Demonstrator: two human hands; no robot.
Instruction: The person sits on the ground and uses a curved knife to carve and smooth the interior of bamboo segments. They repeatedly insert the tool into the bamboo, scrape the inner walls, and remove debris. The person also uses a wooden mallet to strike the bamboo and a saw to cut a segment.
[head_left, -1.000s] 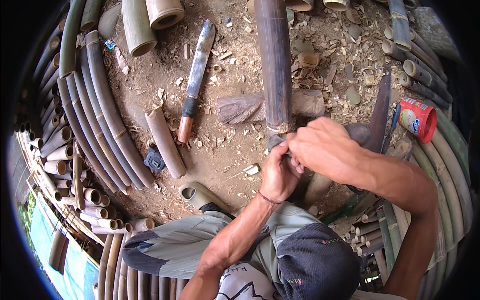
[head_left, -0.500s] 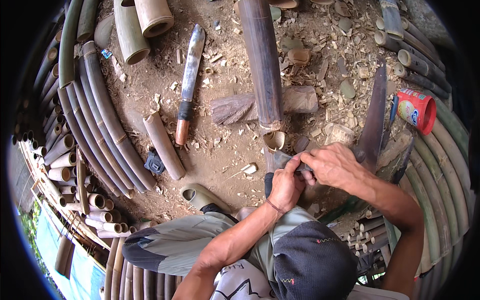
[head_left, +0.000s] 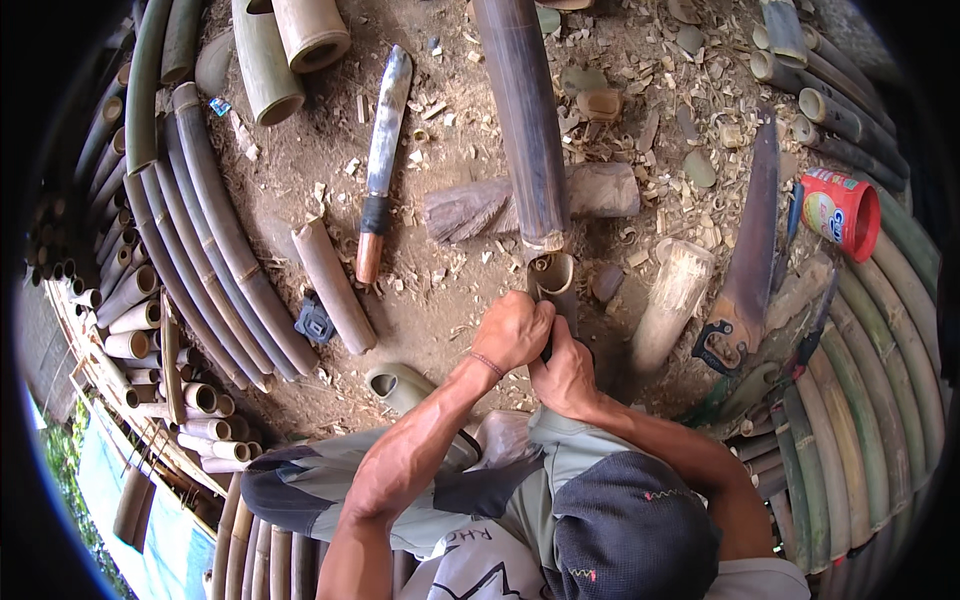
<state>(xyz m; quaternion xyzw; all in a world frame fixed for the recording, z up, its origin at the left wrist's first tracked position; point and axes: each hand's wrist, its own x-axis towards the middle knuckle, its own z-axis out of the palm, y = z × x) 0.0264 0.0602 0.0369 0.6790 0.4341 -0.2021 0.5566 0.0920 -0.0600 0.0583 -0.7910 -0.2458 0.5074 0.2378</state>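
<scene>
A short hollow bamboo tube [head_left: 558, 277] stands in front of my hands, its cut mouth facing up. My left hand [head_left: 515, 330] is closed beside the tube's left side. Just below and to its right, my right hand [head_left: 563, 377] is closed too, pressed near the tube's lower part. A narrow dark piece shows between the hands, but fingers cover most of it and its kind is hidden. Beyond the tube, a long dark bamboo pole [head_left: 525, 120] rests across a rough wood block [head_left: 603, 190], its near end close to the tube's mouth.
A long knife [head_left: 383, 150] and a bamboo length [head_left: 333, 285] lie left, by a black tape measure [head_left: 314, 320]. At right are a pale log [head_left: 675, 300], a handsaw [head_left: 745, 270] and a red tub [head_left: 840, 218]. Bamboo poles [head_left: 225, 230] line both sides; shavings cover the ground.
Both hands have shifted left, and my right hand has dropped below the left one. The grey piece they held is now mostly covered. The pale log and saw handle have come into sight.
</scene>
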